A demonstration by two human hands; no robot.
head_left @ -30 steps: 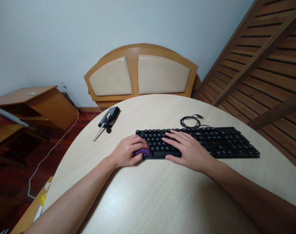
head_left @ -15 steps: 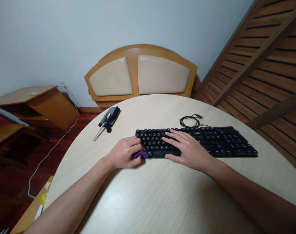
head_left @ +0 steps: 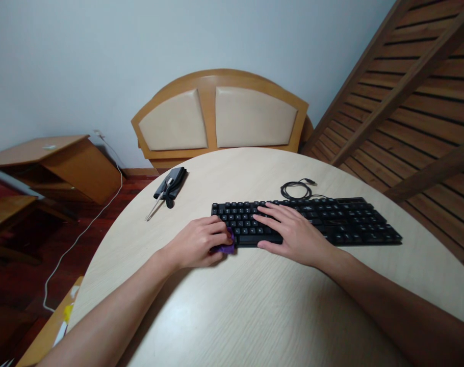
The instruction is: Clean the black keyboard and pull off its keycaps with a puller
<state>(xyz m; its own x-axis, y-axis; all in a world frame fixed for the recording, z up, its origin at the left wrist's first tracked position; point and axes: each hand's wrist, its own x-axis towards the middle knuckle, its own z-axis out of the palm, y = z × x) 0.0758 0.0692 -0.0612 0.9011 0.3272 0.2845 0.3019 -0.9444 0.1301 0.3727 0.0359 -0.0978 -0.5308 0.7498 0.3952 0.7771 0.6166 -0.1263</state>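
A black keyboard [head_left: 251,230] with white lettering lies across the round, light wooden table [head_left: 232,306]. At its near left corner, my left hand [head_left: 199,240] is closed on a crumpled purple cloth [head_left: 227,244], which touches the corner keys. My right hand [head_left: 293,234] rests flat over the middle of the keyboard, fingers spread on the keys, thumb along the front edge. It holds nothing. Part of the keys is hidden under both hands.
Behind the keyboard lies its coiled black cable [head_left: 296,191]. A dark folded pouch [head_left: 174,181] with a white cable and slim metal tool [head_left: 155,206] sits at the table's left. Beyond stand a padded headboard [head_left: 255,117], a slatted wooden frame [head_left: 408,112] and a wooden desk [head_left: 75,173].
My left hand has slid slightly right and toward me with the purple cloth along the keyboard's corner. My right hand stays in place on the keys.
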